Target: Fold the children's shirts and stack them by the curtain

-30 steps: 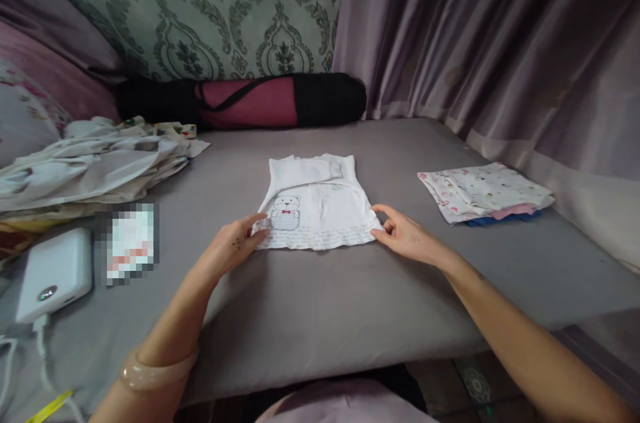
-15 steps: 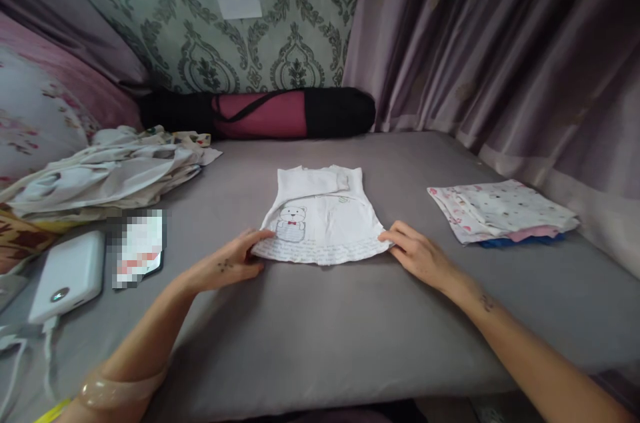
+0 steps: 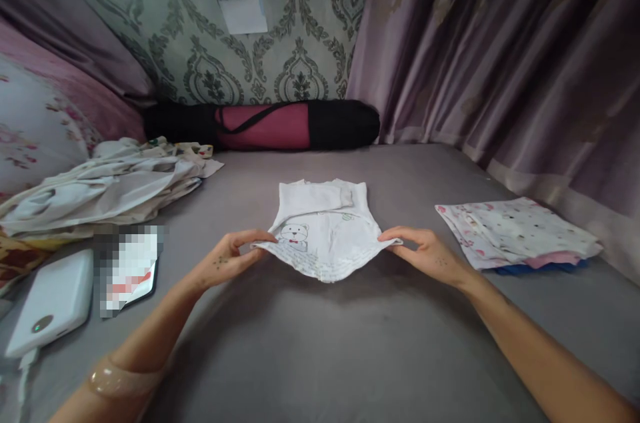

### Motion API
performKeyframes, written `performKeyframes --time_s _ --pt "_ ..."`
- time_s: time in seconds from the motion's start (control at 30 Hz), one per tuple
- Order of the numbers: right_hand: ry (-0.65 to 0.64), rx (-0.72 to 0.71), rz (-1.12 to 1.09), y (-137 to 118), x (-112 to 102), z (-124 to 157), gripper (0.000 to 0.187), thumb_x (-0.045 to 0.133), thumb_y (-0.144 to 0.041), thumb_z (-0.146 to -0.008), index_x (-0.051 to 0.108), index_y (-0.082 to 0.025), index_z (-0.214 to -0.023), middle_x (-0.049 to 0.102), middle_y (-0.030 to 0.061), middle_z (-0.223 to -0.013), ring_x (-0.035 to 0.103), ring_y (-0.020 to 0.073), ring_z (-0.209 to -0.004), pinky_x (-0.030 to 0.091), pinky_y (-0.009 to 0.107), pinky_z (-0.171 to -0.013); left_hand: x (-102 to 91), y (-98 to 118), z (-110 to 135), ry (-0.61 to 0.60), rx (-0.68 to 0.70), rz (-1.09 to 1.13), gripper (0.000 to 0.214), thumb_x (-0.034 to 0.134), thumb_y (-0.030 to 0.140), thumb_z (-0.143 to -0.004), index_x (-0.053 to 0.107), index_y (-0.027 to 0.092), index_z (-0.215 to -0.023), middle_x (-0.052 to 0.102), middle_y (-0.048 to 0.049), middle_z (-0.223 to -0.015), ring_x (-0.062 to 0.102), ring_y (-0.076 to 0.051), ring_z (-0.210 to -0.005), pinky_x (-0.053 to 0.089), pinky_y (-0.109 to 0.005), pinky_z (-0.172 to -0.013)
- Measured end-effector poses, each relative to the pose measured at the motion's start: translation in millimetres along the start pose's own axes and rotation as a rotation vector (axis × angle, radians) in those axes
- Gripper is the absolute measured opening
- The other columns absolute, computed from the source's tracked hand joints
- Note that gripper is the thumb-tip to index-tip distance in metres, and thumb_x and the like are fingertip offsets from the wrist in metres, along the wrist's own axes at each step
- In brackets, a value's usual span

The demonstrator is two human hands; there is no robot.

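Observation:
A small white shirt [image 3: 340,236] with a printed bear and lines of text along its hem lies in front of me on the grey bedsheet [image 3: 320,356]. Its sleeves are folded inward across the upper part. My left hand [image 3: 237,253] pinches the left corner of the hem between thumb and fingers. On the other side, my right hand [image 3: 417,253] pinches the right corner the same way. Both corners are raised, and the hem sags between them in a curve.
To the right lies a stack of folded clothes [image 3: 520,229]. At the left are a heap of loose clothes [image 3: 115,176], a phone [image 3: 133,269] with a blurred screen, and a white power bank [image 3: 53,299] with a cable. A black and maroon long bag [image 3: 265,126] lies along the wall.
Both hem corners have come up off the sheet in my hands, and the hem's middle now droops. The view has tilted slightly upward.

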State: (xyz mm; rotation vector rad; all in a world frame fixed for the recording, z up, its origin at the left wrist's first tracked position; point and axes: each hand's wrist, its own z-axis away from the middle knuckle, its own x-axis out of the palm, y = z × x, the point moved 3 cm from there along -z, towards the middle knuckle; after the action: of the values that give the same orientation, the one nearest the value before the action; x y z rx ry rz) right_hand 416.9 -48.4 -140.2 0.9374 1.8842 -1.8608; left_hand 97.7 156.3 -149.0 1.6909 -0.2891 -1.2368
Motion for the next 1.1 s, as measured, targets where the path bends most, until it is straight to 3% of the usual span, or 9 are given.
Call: performKeyframes --time_s 0.13,0.4,0.53,0.67,0.8,0.97,1.1 --pt "0.035 0.058 -0.007 -3.2 -11.2 -22.9 0.018 0.057 -0.034 -0.082 0.071 -0.026 -0.091 0.072 0.0019 -0.098 0.066 0.0206 -0.093 0.051 0.031 -0.082 -6.3 -2.8 -23.2 0.088 -0.016 0.118 0.038 0.058 0.047 -0.083 0.07 0.017 -0.103 0.071 -0.0083 -0.101 0.063 -0.024 -0.095 0.048 -0.033 -0.087" --pt "0.108 -0.023 -0.116 14.5 -32.8 -89.7 0.028 0.063 -0.045 -0.077 0.07 -0.021 -0.089 0.07 0.0029 -0.087 0.063 0.0187 -0.081 0.049 0.031 -0.076 -23.3 -6.3 -82.5 0.321 -0.04 0.253 0.045 0.066 0.052 -0.074 0.069 0.014 -0.097 0.071 -0.008 -0.096 0.062 -0.022 -0.089 0.049 -0.03 -0.079" --pt "0.174 0.001 -0.135 43.8 -26.0 -130.9 0.029 0.06 -0.046 -0.077 0.068 -0.018 -0.082 0.068 0.0024 -0.08 0.061 0.0167 -0.074 0.047 0.028 -0.068 -16.8 -28.7 -128.3 0.381 -0.142 0.377 0.053 0.066 0.052 -0.071 0.065 0.012 -0.105 0.07 -0.0071 -0.088 0.063 -0.019 -0.077 0.048 -0.026 -0.066" --pt "0.273 0.188 0.056 85.0 -4.5 -154.7 0.03 0.054 -0.042 -0.081 0.067 -0.015 -0.08 0.067 0.0045 -0.073 0.06 0.0171 -0.066 0.046 0.027 -0.061 -3.4 -55.6 -157.3 0.525 -0.366 0.327 0.044 0.064 0.04 -0.074 0.062 0.009 -0.105 0.068 -0.0087 -0.086 0.062 -0.017 -0.072 0.045 -0.023 -0.059" --pt "0.332 0.237 0.127 103.6 5.9 -155.9 0.029 0.05 -0.037 -0.086 0.068 -0.015 -0.089 0.071 0.0087 -0.083 0.063 0.0188 -0.074 0.048 0.028 -0.068 0.3 -65.7 -158.6 0.559 -0.453 0.331 0.042 0.059 0.041 -0.08 0.06 0.009 -0.107 0.068 -0.0108 -0.091 0.063 -0.016 -0.073 0.046 -0.024 -0.06" --pt "0.28 0.375 -0.234 98.1 1.5 -145.3 0.033 0.039 -0.035 -0.096 0.065 -0.014 -0.096 0.071 0.01 -0.086 0.066 0.0169 -0.072 0.052 0.025 -0.063 -4.1 -62.2 -147.2 0.472 -0.445 0.398 0.055 0.064 0.05 -0.077 0.056 0.01 -0.115 0.066 -0.0134 -0.104 0.064 -0.019 -0.085 0.048 -0.024 -0.065" --pt "0.249 0.423 -0.448 84.6 -1.0 -128.5 0.024 0.042 -0.025 -0.096 0.062 -0.013 -0.103 0.071 0.012 -0.096 0.067 0.0145 -0.081 0.053 0.025 -0.075 -7.8 -58.1 -131.7 0.495 -0.453 0.44 0.055 0.068 0.045 -0.076 0.053 0.011 -0.117 0.065 -0.0126 -0.106 0.064 -0.018 -0.09 0.049 -0.024 -0.071"
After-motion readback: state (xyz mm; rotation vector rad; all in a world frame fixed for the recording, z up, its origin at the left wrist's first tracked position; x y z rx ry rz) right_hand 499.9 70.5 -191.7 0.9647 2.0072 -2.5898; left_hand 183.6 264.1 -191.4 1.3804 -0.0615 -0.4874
